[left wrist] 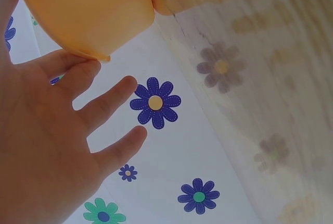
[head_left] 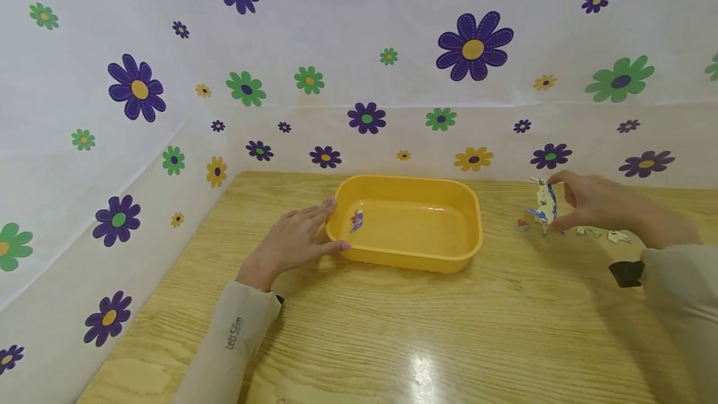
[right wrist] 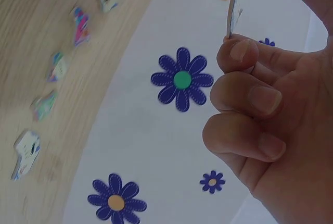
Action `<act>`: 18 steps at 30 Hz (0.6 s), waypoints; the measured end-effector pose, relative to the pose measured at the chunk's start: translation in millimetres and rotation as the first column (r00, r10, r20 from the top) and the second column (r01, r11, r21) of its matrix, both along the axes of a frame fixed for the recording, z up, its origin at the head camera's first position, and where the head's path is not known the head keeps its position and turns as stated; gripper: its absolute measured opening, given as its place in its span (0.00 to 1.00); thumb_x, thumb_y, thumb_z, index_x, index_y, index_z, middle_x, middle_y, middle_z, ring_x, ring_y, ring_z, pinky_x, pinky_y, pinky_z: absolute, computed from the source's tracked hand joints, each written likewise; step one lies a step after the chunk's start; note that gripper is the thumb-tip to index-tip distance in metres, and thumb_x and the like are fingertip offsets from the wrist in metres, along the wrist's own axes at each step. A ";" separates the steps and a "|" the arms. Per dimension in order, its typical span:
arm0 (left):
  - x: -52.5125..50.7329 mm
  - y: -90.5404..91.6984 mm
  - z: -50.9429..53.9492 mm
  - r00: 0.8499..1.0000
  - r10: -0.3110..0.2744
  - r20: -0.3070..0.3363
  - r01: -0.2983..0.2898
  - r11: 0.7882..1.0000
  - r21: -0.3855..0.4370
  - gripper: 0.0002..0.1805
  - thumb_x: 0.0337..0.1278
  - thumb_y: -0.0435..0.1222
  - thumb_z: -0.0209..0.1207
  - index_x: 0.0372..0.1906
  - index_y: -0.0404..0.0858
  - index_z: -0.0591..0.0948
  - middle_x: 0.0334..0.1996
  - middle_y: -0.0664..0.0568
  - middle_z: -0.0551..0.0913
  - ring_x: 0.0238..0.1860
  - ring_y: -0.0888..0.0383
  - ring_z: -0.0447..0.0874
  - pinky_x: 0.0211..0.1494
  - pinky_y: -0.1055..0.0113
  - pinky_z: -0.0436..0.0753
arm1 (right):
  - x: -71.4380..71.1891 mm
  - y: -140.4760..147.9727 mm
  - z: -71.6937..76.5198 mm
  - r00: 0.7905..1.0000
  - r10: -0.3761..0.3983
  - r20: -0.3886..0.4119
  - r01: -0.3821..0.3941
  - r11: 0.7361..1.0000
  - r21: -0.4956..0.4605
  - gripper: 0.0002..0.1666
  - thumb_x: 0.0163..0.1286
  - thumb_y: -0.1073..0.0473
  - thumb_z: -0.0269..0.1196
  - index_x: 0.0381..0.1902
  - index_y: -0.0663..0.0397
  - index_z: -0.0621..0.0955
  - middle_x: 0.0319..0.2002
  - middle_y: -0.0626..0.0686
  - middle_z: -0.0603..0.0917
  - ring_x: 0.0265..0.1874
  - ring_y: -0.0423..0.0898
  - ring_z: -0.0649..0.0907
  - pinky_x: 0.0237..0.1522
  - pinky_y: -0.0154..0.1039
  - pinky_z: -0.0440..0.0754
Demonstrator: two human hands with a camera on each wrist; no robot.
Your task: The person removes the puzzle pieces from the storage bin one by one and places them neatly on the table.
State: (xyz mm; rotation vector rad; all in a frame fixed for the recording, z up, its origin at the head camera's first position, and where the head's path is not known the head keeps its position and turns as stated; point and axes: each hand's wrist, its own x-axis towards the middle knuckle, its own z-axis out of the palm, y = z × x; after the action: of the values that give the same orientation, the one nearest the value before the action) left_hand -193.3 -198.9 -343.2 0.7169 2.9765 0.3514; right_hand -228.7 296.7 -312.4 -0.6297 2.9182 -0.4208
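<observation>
A yellow plastic basin (head_left: pixel 406 260) stands on the wooden table, with one small colourful cut-out piece (head_left: pixel 356 221) inside near its left wall. My left hand (head_left: pixel 294 235) rests against the basin's left end, fingers along the rim and thumb at the near left corner. In the left wrist view its outer fingers are spread apart from the basin. My right hand (head_left: pixel 603 204) pinches a flat, irregular cut-out piece (head_left: pixel 544 203), pale with blue edges, between thumb and index finger, upright above the table. The right wrist view shows this piece (right wrist: pixel 232 8) edge-on, the other fingers curled.
Several small flat pieces lie on the table beneath and beside my right hand, among them a red one (head_left: pixel 522 224) and a pale one (head_left: pixel 617 237). A white flower-print sheet (head_left: pixel 387 80) stands up along the table's back and left edges.
</observation>
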 end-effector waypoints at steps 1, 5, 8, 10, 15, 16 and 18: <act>-0.1 0.1 0.0 1.000 -0.001 0.001 0.001 1.000 0.001 0.50 0.66 0.63 0.57 0.80 0.35 0.56 0.79 0.45 0.56 0.76 0.42 0.58 0.76 0.40 0.55 | 0.8 3.3 -0.5 1.000 -0.009 0.004 0.009 1.000 0.003 0.49 0.55 0.50 0.76 0.62 0.74 0.66 0.31 0.52 0.73 0.27 0.45 0.69 0.28 0.39 0.68; -0.4 0.0 0.3 1.000 -0.002 0.006 0.002 1.000 0.000 0.50 0.66 0.63 0.57 0.80 0.35 0.56 0.79 0.45 0.55 0.76 0.42 0.58 0.77 0.40 0.55 | 4.8 18.0 -2.9 0.999 -0.037 0.010 0.037 0.999 0.020 0.50 0.56 0.49 0.76 0.63 0.75 0.66 0.32 0.52 0.73 0.25 0.44 0.68 0.26 0.38 0.67; -0.6 -0.3 1.0 1.000 0.002 0.009 -0.002 1.000 0.002 0.50 0.66 0.63 0.57 0.80 0.35 0.56 0.79 0.45 0.55 0.76 0.42 0.58 0.77 0.41 0.55 | 7.9 28.5 -5.1 0.998 -0.057 0.012 0.056 0.998 0.026 0.49 0.56 0.49 0.75 0.63 0.76 0.65 0.31 0.51 0.72 0.22 0.44 0.66 0.24 0.37 0.65; -0.8 -0.5 1.4 1.000 0.004 0.013 -0.004 1.000 0.006 0.50 0.66 0.62 0.57 0.80 0.35 0.56 0.79 0.45 0.55 0.76 0.42 0.58 0.77 0.40 0.55 | 9.8 35.4 -6.9 0.998 -0.066 0.014 0.066 0.997 0.032 0.50 0.56 0.49 0.75 0.62 0.76 0.65 0.31 0.52 0.72 0.22 0.43 0.66 0.24 0.36 0.65; -0.9 -1.0 1.8 1.000 0.008 0.017 -0.008 1.000 0.013 0.50 0.66 0.62 0.57 0.80 0.36 0.56 0.79 0.45 0.55 0.77 0.42 0.57 0.77 0.40 0.54 | 13.1 51.7 -13.2 0.996 -0.087 0.024 0.086 0.996 0.038 0.50 0.55 0.51 0.76 0.61 0.80 0.65 0.29 0.51 0.70 0.24 0.45 0.67 0.24 0.37 0.64; -0.8 -1.1 1.8 1.000 0.009 0.017 -0.009 1.000 0.013 0.50 0.66 0.62 0.57 0.80 0.36 0.56 0.79 0.45 0.55 0.77 0.42 0.57 0.77 0.40 0.55 | 13.6 54.9 -14.4 0.996 -0.090 0.024 0.089 0.995 0.039 0.50 0.55 0.52 0.76 0.61 0.81 0.65 0.28 0.52 0.70 0.24 0.45 0.67 0.24 0.37 0.64; -0.8 -1.3 1.7 1.000 0.007 0.014 -0.007 1.000 0.013 0.50 0.66 0.62 0.57 0.80 0.36 0.56 0.79 0.45 0.55 0.76 0.42 0.57 0.77 0.40 0.55 | 14.7 61.2 -16.7 0.995 -0.097 0.022 0.096 0.995 0.038 0.50 0.54 0.53 0.77 0.60 0.83 0.66 0.28 0.52 0.69 0.26 0.46 0.68 0.24 0.37 0.65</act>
State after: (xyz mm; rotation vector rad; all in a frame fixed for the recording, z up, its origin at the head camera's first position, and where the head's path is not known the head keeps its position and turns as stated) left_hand -194.1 -200.3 -341.5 0.7023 2.9674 0.3743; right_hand -214.0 357.9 -329.1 -0.4767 2.9350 -0.3814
